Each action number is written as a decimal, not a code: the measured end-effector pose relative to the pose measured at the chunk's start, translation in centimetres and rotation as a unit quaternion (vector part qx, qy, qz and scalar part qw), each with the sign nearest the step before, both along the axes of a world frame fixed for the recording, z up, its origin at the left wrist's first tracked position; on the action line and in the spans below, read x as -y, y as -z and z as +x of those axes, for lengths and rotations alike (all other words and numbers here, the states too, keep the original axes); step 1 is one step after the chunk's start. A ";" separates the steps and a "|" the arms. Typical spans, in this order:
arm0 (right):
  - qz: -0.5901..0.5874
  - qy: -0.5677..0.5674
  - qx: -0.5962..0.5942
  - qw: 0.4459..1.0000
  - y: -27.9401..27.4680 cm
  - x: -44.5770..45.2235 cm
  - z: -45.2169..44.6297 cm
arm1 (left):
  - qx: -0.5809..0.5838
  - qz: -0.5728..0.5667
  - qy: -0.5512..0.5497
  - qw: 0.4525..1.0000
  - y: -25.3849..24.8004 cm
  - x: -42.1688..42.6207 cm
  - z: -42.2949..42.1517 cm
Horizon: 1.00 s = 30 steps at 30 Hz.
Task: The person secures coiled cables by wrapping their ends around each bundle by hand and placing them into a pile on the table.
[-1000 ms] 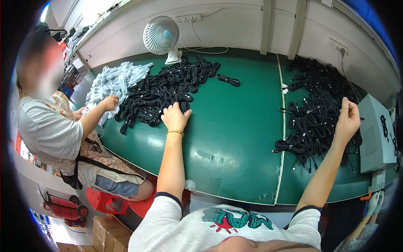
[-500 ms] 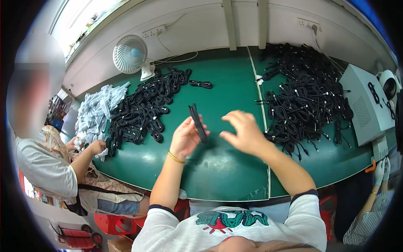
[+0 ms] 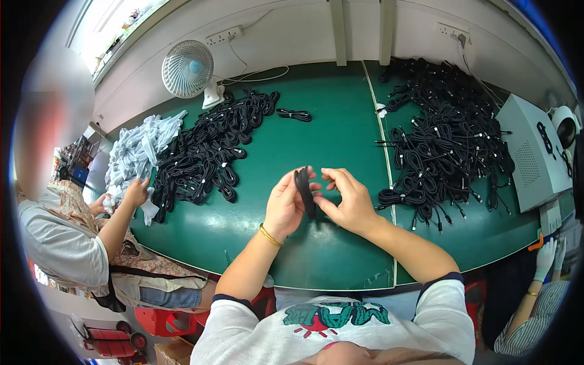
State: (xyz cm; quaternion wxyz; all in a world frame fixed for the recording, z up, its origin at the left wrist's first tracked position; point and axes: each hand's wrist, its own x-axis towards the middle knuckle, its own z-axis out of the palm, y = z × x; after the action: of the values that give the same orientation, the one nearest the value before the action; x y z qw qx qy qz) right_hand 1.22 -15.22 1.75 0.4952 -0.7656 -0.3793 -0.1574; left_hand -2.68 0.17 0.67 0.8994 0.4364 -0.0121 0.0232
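Note:
My left hand (image 3: 288, 204) holds a black cable bundle (image 3: 306, 193) upright above the green table (image 3: 322, 255). Close on its right is my right hand (image 3: 348, 201), thumb and fingers apart, the thumb tip near or touching the bundle. A heap of black coiled cables (image 3: 207, 152) lies to the left of my hands. Beyond them rests a single coiled cable (image 3: 294, 114). A larger heap of black cables with metal plugs (image 3: 447, 146) spreads over the right part of the table.
A co-worker (image 3: 67, 243) at the left handles pale grey-white pieces (image 3: 137, 152). A small fan (image 3: 188, 69) stands at the back. A grey metal box (image 3: 533, 155) is at the right, with another person's gloved hand (image 3: 545, 258) below it.
My left hand has left the left heap and now holds a bundle in the middle. My right hand has come over from the right heap to the bundle. The view has shifted.

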 end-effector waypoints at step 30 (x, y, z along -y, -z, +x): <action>0.227 -0.154 -0.327 0.904 1.5 0.9 2.3 | -0.068 0.079 0.088 0.991 -0.8 0.8 -0.3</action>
State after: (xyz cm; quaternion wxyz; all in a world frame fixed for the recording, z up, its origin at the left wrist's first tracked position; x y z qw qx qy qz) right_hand 3.57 -16.08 0.22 0.7700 -0.5726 -0.2638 0.0980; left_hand -2.96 -0.67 1.45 0.8594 0.5039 0.0085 -0.0870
